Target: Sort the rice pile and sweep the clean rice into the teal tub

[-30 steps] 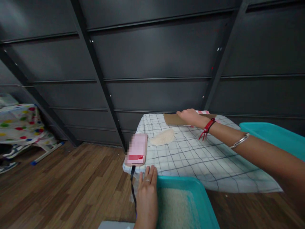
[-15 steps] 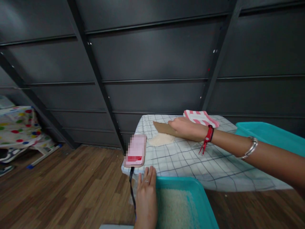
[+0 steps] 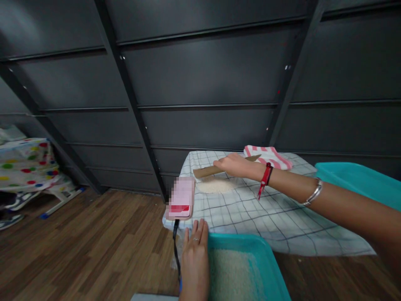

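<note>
My right hand (image 3: 235, 165) is closed on a flat brown cardboard piece (image 3: 205, 171), held just above a small pile of white rice (image 3: 216, 185) on a white checked cloth (image 3: 250, 209). The wrist carries a red thread and a silver bangle. My left hand (image 3: 194, 259) lies flat with fingers out on the left rim of a teal tray (image 3: 269, 271) that holds rice. A pink phone (image 3: 181, 197) with a black cable (image 3: 176, 246) lies at the cloth's left edge, just beyond my left fingers.
A pink-and-white striped cloth (image 3: 269, 155) lies at the far side of the checked cloth. A second teal tray (image 3: 360, 179) sits at the right. Dark metal wall panels stand behind. Polka-dot fabric (image 3: 25, 163) is at the far left on the wooden floor (image 3: 94, 242).
My right hand has moved left with the cardboard, from the cloth's far edge to just over the rice pile, tilting it. The rice pile looks more gathered. My left hand stayed put.
</note>
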Available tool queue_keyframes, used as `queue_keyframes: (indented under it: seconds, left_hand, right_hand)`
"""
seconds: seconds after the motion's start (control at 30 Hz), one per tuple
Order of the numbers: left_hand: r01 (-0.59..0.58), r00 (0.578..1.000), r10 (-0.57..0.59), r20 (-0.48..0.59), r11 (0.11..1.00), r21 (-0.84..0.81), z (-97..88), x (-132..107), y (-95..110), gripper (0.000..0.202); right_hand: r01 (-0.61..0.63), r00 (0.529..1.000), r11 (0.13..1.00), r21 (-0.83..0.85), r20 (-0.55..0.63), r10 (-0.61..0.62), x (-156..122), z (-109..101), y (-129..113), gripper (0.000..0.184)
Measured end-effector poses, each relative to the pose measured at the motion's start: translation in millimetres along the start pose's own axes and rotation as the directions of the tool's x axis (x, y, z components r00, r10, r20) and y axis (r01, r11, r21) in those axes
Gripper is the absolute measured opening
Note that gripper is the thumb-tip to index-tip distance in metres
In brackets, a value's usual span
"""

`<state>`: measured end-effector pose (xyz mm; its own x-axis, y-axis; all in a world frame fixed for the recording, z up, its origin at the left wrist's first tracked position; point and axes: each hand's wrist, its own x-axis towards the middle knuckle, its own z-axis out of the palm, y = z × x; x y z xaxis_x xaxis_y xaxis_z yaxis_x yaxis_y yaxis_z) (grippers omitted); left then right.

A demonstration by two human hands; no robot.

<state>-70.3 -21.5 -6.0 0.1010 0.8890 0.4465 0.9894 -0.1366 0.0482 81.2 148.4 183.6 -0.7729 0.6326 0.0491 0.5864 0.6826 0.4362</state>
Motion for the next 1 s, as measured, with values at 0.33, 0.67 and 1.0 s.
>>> queue_keyframes:
  seconds: [0.33,0.67,1.0]
  left_hand:
    - [-0.006,0.998,0.005,-0.057,1.000,-0.018,5.5,-1.8,-1.8,0.064]
    - [0.012,0.999,-0.014,-0.047,0.999,-0.044,1.0,-1.7,-1.0,0.062]
    - [0.048,0.998,-0.050,-0.034,0.997,-0.067,1.5,-1.5,0.6,0.060]
  right_hand:
    - [0.068,0.997,0.994,0.083,-0.039,-0.065,-39.2,1.8,23.2,0.025]
    - [0.046,0.994,0.994,0.099,-0.101,-0.036,-11.4,20.2,15.6,0.024]
    - [0.078,0.987,0.975,0.206,-0.152,-0.047,-36.8,17.9,34.9,0.027]
